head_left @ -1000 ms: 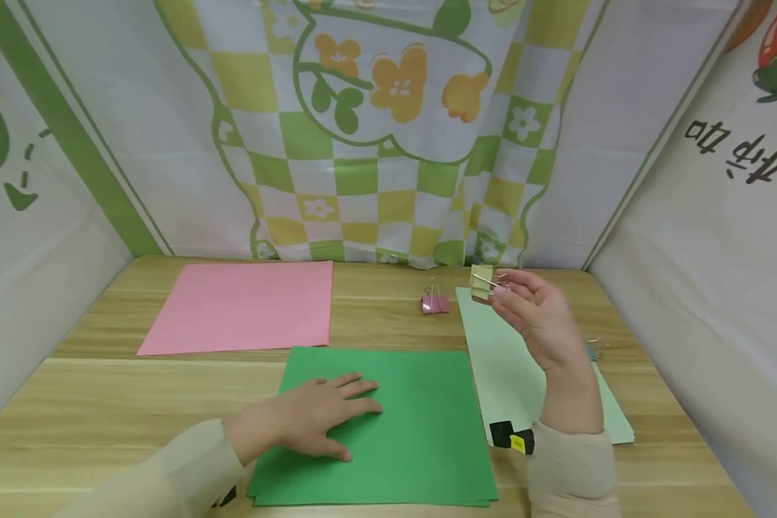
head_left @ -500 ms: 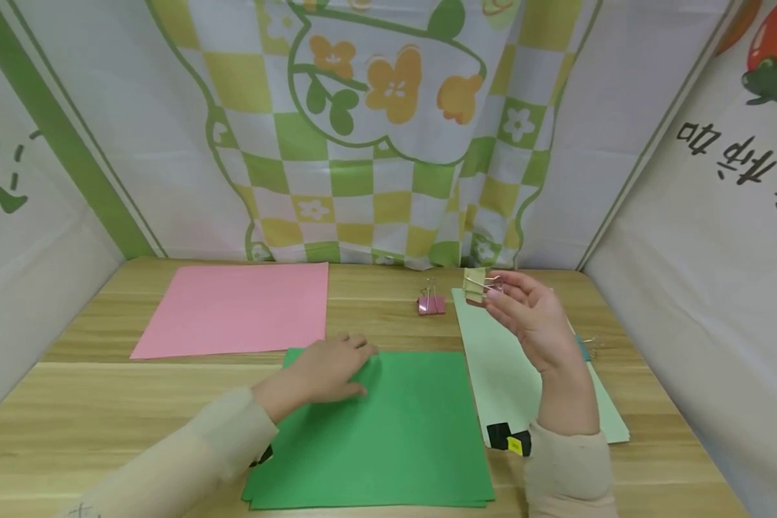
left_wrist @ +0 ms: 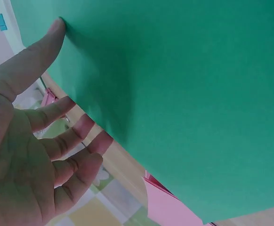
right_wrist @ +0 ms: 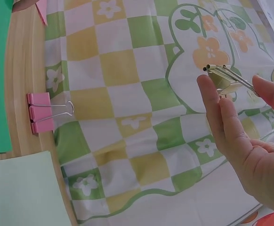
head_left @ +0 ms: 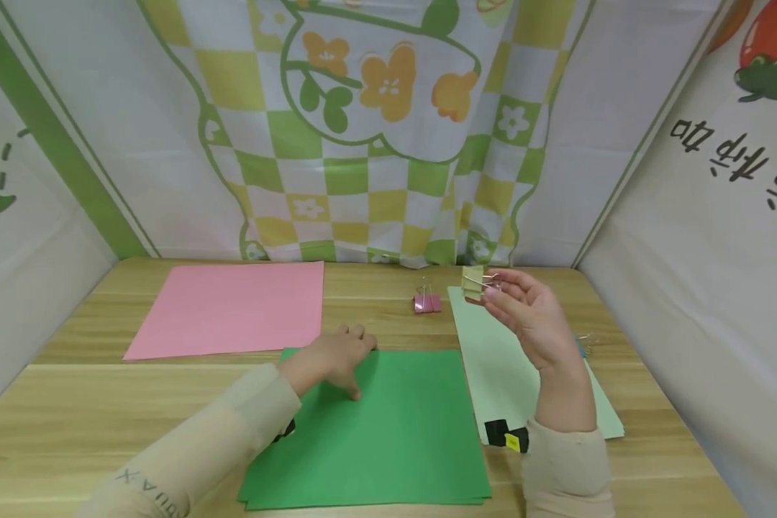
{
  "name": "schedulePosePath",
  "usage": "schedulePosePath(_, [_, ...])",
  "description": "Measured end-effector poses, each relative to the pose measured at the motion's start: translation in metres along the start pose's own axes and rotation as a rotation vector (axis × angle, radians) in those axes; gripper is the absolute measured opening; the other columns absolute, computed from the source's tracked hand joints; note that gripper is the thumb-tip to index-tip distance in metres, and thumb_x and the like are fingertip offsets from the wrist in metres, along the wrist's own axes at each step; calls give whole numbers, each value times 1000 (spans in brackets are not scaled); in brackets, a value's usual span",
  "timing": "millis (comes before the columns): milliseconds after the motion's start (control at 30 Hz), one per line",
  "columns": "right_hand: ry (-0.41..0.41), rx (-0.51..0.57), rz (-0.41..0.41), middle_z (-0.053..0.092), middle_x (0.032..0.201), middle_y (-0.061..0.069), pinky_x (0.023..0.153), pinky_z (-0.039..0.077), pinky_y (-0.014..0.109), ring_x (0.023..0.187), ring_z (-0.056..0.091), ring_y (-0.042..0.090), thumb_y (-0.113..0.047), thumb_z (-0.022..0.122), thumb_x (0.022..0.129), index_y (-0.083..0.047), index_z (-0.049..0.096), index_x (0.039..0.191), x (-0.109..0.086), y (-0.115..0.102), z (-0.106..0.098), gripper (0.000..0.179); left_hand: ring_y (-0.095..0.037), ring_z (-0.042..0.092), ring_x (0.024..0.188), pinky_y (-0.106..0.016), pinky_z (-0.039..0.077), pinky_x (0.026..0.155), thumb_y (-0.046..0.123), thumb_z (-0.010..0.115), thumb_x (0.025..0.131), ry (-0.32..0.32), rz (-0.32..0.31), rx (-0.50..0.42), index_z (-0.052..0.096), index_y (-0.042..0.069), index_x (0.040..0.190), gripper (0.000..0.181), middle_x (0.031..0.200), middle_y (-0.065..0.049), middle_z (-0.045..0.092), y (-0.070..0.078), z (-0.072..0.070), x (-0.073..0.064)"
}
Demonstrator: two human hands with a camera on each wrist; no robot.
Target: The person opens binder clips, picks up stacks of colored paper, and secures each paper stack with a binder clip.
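Note:
My left hand (head_left: 337,360) is at the far edge of a stack of green paper (head_left: 388,439). In the left wrist view its thumb (left_wrist: 38,56) touches the top sheet, while the other fingers (left_wrist: 57,141) reach the paper's edge. Raised over the right side, my right hand (head_left: 534,316) pinches a yellow binder clip (head_left: 473,283) by its wire handles; the clip's body points left. A pink binder clip (head_left: 426,303) stands on the table behind the green stack. Under the right arm lies pale green paper (head_left: 492,367) with a blue binder clip (head_left: 581,348) at its right edge, partly hidden by the arm.
Pink paper (head_left: 233,309) lies at the back left of the wooden table (head_left: 136,410). A checked curtain (head_left: 350,180) hangs behind the table's back edge, and white printed fabric walls (head_left: 699,288) close in both sides.
My left hand has moved from the middle left of the green paper to its far edge. The right hand keeps its pinch on the yellow binder clip, nearly still. The view has shifted slightly.

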State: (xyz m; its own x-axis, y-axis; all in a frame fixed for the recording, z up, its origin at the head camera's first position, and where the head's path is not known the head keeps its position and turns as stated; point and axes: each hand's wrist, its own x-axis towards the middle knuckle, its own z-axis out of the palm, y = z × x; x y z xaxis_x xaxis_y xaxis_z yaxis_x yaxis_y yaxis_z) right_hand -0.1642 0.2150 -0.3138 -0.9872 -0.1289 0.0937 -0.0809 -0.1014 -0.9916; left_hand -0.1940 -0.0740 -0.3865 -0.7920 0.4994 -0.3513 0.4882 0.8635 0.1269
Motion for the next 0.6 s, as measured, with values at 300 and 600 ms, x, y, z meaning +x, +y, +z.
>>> schedulePosePath(300, [9,5,3,64,103,-7,89,54,18,96,65,4,-1,58,98,0,48,127,-1,-3,-2,31,-34,47,117,-48,47,97,30,94,65,-33,-16,-55,46,14,136,87,131,-15,50,3,0,2])
schedulePosePath(600, [17,18,-3,65,100,-7,88,54,18,95,64,4,1,57,97,2,48,127,-3,-6,-3,31,-32,48,113,-45,51,88,25,92,66,-40,-34,-84,38,18,138,91,135,-17,44,8,-1,0])
